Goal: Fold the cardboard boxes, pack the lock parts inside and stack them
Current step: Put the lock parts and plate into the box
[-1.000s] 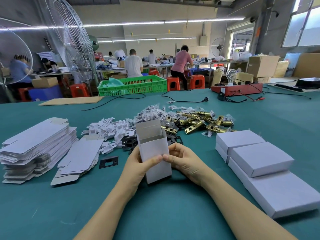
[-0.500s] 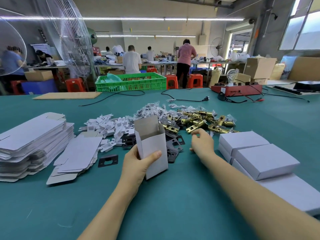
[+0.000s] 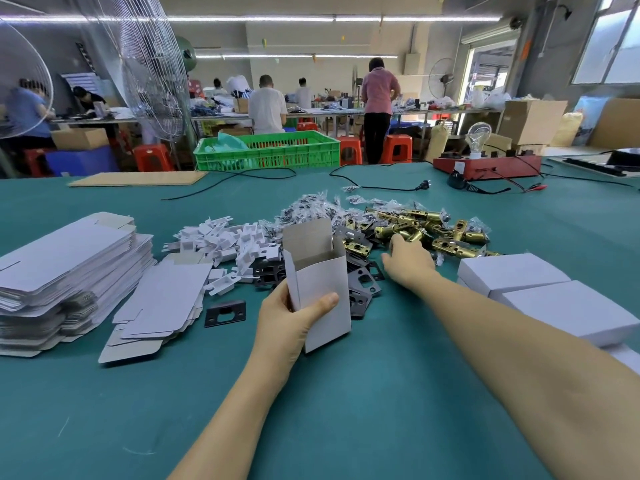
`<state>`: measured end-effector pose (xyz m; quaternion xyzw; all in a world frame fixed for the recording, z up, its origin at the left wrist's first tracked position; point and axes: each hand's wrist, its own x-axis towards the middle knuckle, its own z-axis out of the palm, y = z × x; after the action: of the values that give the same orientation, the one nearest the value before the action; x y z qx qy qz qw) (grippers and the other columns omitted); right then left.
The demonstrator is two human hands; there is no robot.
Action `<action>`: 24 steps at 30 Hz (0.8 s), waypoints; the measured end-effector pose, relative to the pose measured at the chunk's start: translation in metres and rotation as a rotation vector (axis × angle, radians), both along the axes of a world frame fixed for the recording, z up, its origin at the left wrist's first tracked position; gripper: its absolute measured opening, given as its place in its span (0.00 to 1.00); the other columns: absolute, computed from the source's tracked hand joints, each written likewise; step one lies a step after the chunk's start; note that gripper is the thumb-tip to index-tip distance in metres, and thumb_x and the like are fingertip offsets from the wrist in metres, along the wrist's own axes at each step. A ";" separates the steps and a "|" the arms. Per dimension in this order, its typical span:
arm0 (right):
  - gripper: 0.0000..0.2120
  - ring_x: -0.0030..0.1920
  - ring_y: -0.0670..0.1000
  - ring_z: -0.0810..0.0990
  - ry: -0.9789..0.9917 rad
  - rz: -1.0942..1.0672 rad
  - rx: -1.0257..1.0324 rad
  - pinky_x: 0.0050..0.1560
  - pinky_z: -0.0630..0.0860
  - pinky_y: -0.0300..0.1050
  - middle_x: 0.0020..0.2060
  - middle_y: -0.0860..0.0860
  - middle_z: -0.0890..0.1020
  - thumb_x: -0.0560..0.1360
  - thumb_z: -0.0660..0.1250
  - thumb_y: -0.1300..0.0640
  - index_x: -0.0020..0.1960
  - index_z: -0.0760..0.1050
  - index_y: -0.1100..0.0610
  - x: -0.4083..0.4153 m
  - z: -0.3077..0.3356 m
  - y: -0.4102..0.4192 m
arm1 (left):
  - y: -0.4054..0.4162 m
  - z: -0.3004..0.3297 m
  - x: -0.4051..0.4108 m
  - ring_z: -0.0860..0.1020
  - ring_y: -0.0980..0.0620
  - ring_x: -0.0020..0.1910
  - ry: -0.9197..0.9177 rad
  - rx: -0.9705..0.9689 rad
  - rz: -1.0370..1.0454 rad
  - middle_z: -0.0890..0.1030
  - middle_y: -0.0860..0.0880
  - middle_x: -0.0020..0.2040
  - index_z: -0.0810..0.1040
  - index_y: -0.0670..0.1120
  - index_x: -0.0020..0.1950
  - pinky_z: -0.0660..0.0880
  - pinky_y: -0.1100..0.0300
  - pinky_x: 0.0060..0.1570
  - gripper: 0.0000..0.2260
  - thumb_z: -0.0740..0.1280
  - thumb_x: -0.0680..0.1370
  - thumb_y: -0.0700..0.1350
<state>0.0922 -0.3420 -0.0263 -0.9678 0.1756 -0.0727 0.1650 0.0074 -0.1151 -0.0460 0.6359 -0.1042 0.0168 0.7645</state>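
Note:
My left hand grips a folded white cardboard box, held upright with its top flap open. My right hand reaches forward over the near edge of the pile of brass lock latches; its fingertips are at the latches, and whether they hold one is hidden. Black strike plates lie behind the box, one black plate lies apart to the left. White plastic inserts and small bags of screws lie further back. Closed white boxes are stacked at the right.
A tall stack of flat box blanks sits at the left, with a smaller pile of blanks beside it. On the green table's far side are a green crate, a red tester with a bulb, black cables and a cardboard sheet.
My right hand left the box and reached forward-right to the brass latches. My left hand kept hold of the open box, which stayed about in place.

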 end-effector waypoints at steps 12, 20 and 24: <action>0.07 0.44 0.59 0.70 -0.142 -0.058 -0.002 0.43 0.67 0.48 0.53 0.62 0.72 0.80 0.55 0.65 0.57 0.67 0.59 -0.024 0.000 -0.012 | 0.000 0.003 -0.004 0.83 0.57 0.43 -0.008 0.012 0.004 0.85 0.57 0.45 0.80 0.54 0.51 0.78 0.67 0.36 0.15 0.78 0.68 0.42; 0.14 0.52 0.63 0.77 -0.117 -0.101 -0.063 0.38 0.67 0.48 0.55 0.63 0.75 0.79 0.59 0.62 0.62 0.61 0.64 -0.017 0.003 -0.011 | 0.000 0.001 -0.002 0.84 0.57 0.43 -0.003 0.014 -0.005 0.85 0.57 0.45 0.81 0.53 0.51 0.78 0.67 0.36 0.15 0.78 0.68 0.42; 0.14 0.43 0.59 0.76 -0.282 -0.119 -0.131 0.33 0.64 0.46 0.45 0.59 0.77 0.79 0.61 0.56 0.58 0.63 0.64 -0.018 0.015 -0.019 | -0.001 0.002 -0.002 0.84 0.57 0.43 -0.002 0.012 -0.011 0.86 0.56 0.45 0.81 0.53 0.51 0.78 0.67 0.37 0.15 0.78 0.68 0.42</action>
<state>0.0746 -0.3613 -0.0112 -0.9447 0.2024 -0.2285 0.1197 0.0049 -0.1165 -0.0444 0.6397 -0.1084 0.0125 0.7608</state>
